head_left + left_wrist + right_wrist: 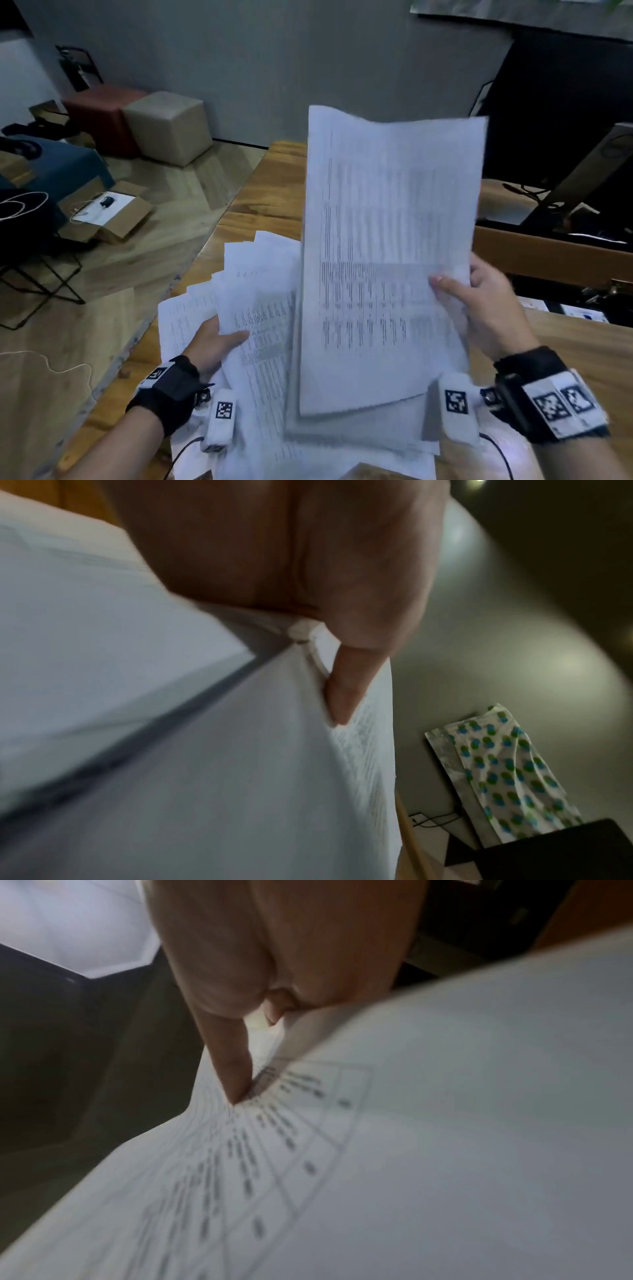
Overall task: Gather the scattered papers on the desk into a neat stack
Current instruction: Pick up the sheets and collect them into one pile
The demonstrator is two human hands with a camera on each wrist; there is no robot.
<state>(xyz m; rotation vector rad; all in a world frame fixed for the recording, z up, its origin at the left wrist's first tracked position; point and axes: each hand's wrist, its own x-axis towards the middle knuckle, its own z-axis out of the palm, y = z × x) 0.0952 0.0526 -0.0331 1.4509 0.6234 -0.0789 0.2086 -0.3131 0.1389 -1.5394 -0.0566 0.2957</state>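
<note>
Long wooden bench (260, 192), brown, reaching far back. On it, a messy pile of white printed papers (267, 260), fanned out, spread wide. Above the pile, a tall bunch of white printed sheets (387, 257), lifted up, tilted back. Right hand (486, 305) grasping that bunch at its right edge, thumb on front. Left hand (212, 346) pinching white pages (260, 308) at the pile's left side, thumb on top. Black wrist straps (171, 387) with square marks.
</note>
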